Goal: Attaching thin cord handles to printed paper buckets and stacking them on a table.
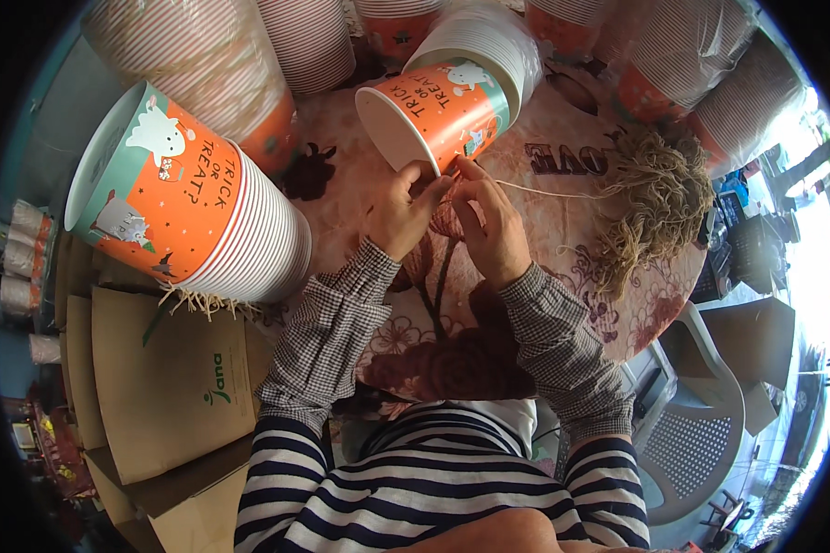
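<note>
Centrally, upper frame: orange paper bucket [438, 111] lying on its side; left hand [404, 212] pinching its rim, right hand [489, 226] gripping twine strand [549, 192] from tangled twine pile [655, 207], right

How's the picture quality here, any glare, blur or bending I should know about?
Head view: strong fisheye bending, so the stack of orange paper cups at the left curves toward the dark rim; daylight blows out the right edge near the white plastic chair; the plastic wrap on the cup stacks at top right catches glare; the left hand, right hand and the held cup are evenly lit and fairly sharp.
</note>
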`<state>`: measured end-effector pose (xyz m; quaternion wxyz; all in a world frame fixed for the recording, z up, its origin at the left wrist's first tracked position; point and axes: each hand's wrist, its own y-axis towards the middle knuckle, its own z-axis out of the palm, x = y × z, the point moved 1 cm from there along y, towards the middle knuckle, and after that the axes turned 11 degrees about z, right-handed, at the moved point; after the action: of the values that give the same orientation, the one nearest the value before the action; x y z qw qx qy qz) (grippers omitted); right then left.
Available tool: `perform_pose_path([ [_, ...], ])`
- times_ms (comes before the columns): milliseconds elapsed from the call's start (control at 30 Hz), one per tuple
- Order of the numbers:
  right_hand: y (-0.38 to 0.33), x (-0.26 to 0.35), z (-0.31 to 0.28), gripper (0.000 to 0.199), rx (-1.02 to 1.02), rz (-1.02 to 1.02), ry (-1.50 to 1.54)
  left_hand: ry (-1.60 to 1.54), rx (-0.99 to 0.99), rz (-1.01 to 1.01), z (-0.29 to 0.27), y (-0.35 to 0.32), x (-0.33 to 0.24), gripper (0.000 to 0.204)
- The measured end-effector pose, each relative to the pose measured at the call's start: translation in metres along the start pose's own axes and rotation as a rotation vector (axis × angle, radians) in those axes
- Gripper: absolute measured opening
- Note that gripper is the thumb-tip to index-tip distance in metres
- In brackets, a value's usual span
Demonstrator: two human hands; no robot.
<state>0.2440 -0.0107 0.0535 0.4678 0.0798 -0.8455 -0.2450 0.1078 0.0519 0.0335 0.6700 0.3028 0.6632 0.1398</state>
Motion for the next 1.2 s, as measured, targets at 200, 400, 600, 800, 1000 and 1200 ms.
perform_pose_path([
  [200, -0.002, 0.003, -0.001, 0.012, 0.062, 0.008, -0.002, 0.059, -0.034, -0.052, -0.006, 0.004, -0.001, 0.022],
  [400, -0.002, 0.006, 0.001, 0.011, 0.110, -0.010, 0.030, -0.114, -0.093, -0.075, -0.009, 0.007, -0.007, 0.021],
  [600, -0.003, 0.009, 0.003, 0.011, 0.110, -0.067, 0.040, -0.281, -0.166, -0.043, -0.012, 0.007, -0.008, 0.020],
  [800, 0.002, 0.005, -0.002, 0.012, 0.061, -0.221, -0.117, -0.291, -0.154, -0.022, -0.005, 0.010, -0.017, 0.020],
  [1000, -0.006, 0.004, 0.001, 0.009, 0.175, 0.122, 0.061, -0.225, -0.117, -0.070, -0.009, 0.006, -0.012, 0.021],
  [1200, -0.004, -0.020, 0.007, 0.013, -0.057, 0.424, 0.437, -0.183, -0.031, -0.089, 0.000, 0.005, -0.022, 0.026],
])
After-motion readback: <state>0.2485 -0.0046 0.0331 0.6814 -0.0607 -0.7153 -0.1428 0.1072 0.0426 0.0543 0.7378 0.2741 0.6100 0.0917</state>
